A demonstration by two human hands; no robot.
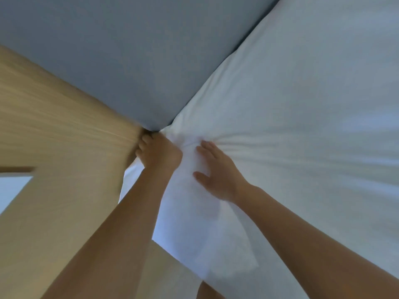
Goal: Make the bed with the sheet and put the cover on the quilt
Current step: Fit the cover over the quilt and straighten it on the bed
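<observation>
Our left hand (158, 152) gripped the bunched corner of the white sheet (302, 126), wedged where the wooden panel (54, 126) met the blue-grey headboard (129, 61). Our right hand (216, 171) lay flat, fingers straight, on the sheet just beside it.

White sheet (302, 130) lies spread out, mostly smooth. Creases fan from its corner beside the grey panel (129, 61), where the cloth is bunched. Left hand (159, 152) grips the bunch; right hand (216, 175) rests flat on it. A flap (205, 244) hangs over the side.
</observation>
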